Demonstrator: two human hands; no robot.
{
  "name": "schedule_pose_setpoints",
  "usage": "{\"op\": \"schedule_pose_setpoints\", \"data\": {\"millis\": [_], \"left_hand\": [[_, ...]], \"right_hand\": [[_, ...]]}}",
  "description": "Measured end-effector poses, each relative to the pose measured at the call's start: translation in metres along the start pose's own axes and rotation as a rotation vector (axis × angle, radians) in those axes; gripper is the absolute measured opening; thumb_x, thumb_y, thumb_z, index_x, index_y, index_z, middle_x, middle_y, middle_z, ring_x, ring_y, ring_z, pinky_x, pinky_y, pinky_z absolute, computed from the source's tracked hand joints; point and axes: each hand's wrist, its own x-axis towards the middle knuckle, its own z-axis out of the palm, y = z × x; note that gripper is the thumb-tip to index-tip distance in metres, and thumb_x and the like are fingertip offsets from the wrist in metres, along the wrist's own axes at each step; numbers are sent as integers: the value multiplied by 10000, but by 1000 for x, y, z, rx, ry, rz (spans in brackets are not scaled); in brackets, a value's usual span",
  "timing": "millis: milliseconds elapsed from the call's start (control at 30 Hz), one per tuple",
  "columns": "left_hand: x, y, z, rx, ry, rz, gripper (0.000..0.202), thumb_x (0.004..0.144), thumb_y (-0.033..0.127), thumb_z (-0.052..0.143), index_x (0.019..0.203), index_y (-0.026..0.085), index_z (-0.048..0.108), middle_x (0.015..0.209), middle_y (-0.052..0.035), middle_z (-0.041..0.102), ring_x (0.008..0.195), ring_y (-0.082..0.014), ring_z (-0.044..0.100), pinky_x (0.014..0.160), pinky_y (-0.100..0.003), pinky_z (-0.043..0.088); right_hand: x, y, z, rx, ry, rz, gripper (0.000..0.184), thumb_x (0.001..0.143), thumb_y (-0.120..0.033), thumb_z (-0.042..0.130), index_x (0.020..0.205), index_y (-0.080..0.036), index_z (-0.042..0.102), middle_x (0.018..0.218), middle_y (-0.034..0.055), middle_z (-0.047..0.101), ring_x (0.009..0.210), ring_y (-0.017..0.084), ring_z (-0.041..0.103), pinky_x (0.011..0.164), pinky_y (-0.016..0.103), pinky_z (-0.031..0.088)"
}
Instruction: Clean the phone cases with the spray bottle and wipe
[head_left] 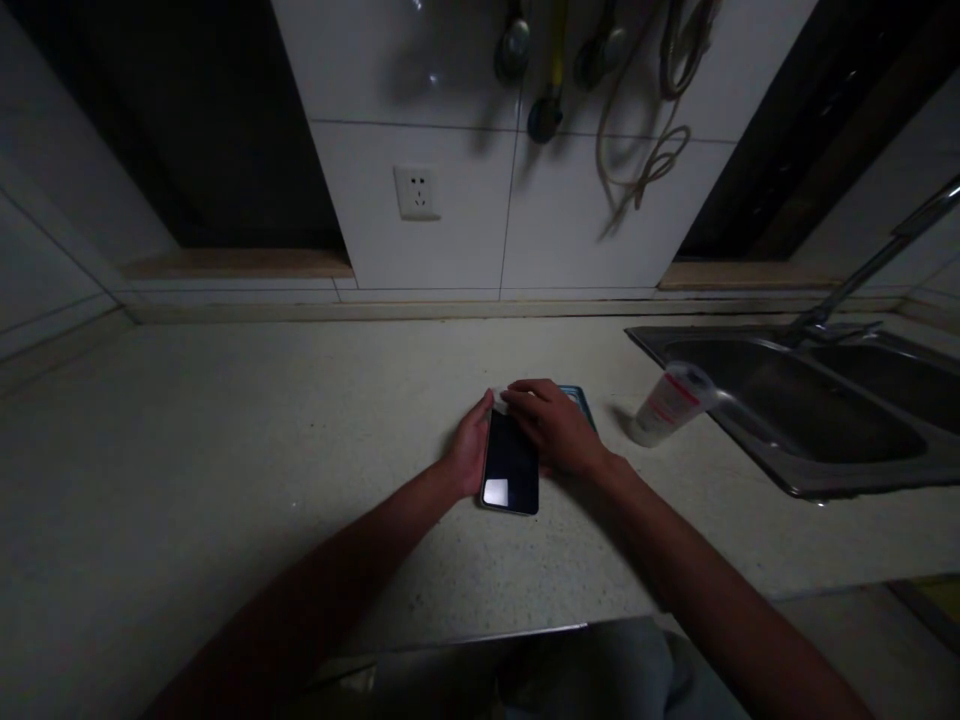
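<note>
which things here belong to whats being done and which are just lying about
In use:
phone, in the left hand
white piece by the right hand, unidentifiable

Lying about, it seems:
plastic cup by the sink
blue-edged item partly behind right hand, role unclear

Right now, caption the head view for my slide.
Left hand holds a phone, right hand over its top end, near a cup.
</note>
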Motion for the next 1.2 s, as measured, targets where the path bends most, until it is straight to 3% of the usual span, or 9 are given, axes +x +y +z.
{"op": "schedule_pose_setpoints", "data": {"millis": [200, 367, 433, 567, 700, 867, 933, 1067, 1200], "left_hand": [[0, 1, 0, -2, 94, 37, 629, 924, 669, 410, 1125, 141, 687, 921, -141, 747, 899, -308, 720, 874, -442, 529], [2, 0, -6, 20, 122, 10, 754, 914, 737, 330, 1151, 112, 676, 923, -161, 747, 938, -327, 718, 876, -451, 532], [4, -2, -9, 41, 79, 39, 746, 923, 722, 334, 1180, 102, 658, 961, -179, 744, 963, -325, 715, 887, -449, 528], [7, -5, -14, 64, 20, 28, 728, 935, 700, 342, 1208, 89, 631, 1036, -206, 735, 976, -319, 712, 901, -463, 519], [7, -5, -17, 98, -23, -19, 801, 908, 752, 319, 1171, 71, 649, 1037, -224, 732, 913, -319, 719, 864, -453, 528], [7, -4, -12, 107, 23, -9, 741, 926, 720, 349, 1132, 89, 681, 936, -179, 746, 865, -292, 722, 809, -392, 532], [7, -4, -9, 92, 51, 13, 671, 936, 682, 390, 1166, 120, 675, 941, -156, 748, 880, -289, 719, 830, -399, 526], [8, -5, -7, 58, 50, 26, 627, 947, 649, 395, 1237, 152, 643, 1006, -150, 743, 958, -297, 705, 908, -435, 506], [11, -8, -8, 45, 59, 27, 629, 952, 644, 386, 1237, 143, 638, 1013, -155, 740, 987, -299, 698, 923, -433, 501]], "right_hand": [[-3, -24, 5, -172, -113, 0, 277, 981, -211, 526, 1200, -218, 696, 1091, 125, 654, 1011, 263, 563, 866, 391, 455], [-29, -48, -3, -66, -246, -122, 244, 978, -215, 546, 1166, -180, 696, 1004, 121, 654, 923, 241, 572, 811, 359, 427], [-43, -58, -11, 50, -286, -42, 220, 1003, -245, 504, 1067, -180, 704, 959, 99, 657, 871, 217, 581, 765, 335, 421], [-65, -75, -26, 258, -373, 266, 298, 1023, -382, 474, 868, -188, 639, 812, 30, 621, 704, 159, 550, 625, 285, 379], [-73, -72, -28, 216, -360, 275, 300, 1013, -401, 488, 846, -194, 626, 805, 32, 619, 707, 168, 558, 634, 297, 397], [-55, -37, -19, -37, -190, 78, 289, 989, -233, 459, 1144, -211, 703, 985, 133, 673, 890, 249, 607, 763, 378, 469], [-39, -23, -17, -124, -171, 95, 318, 963, -187, 491, 1208, -205, 692, 1026, 151, 676, 925, 269, 609, 775, 389, 472], [-2, -6, -15, -199, -175, 193, 281, 937, -128, 531, 1144, -194, 710, 1019, 148, 663, 932, 285, 594, 775, 382, 454], [21, -9, -5, -250, -128, 214, 235, 959, -118, 509, 1011, -204, 721, 972, 138, 643, 915, 276, 564, 788, 385, 438]]}}
